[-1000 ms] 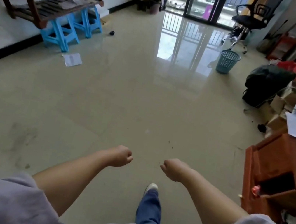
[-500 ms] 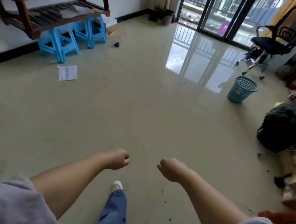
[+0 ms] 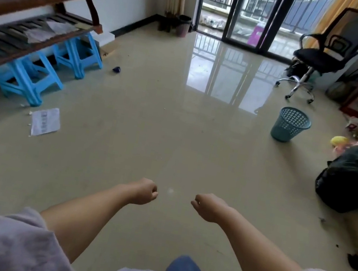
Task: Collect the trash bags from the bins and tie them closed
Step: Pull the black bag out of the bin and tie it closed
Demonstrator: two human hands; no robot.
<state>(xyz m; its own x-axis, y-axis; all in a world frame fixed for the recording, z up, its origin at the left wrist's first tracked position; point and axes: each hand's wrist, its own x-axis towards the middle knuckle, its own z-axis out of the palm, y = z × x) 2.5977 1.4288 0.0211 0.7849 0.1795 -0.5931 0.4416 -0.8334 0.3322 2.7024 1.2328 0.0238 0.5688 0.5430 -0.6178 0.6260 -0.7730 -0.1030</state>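
A teal mesh bin [image 3: 290,125] stands on the floor ahead to the right, with no bag visible in it. A full black trash bag [image 3: 354,178] lies at the right edge among clutter. A dark bin [image 3: 183,26] sits far back by the curtain. My left hand [image 3: 144,192] and my right hand [image 3: 205,206] are held out low in front of me, both curled into fists with nothing in them, far from either bin.
A wooden bench [image 3: 35,16] on blue stools [image 3: 27,78] lines the left wall, with a paper sheet [image 3: 45,121] on the floor nearby. A black office chair [image 3: 322,55] stands by the balcony doors. Boxes and red items crowd the right side.
I have walked forward: the teal bin, black bag and bench appear closer, and the red cabinet at the right has left the view. Both fists stay closed.
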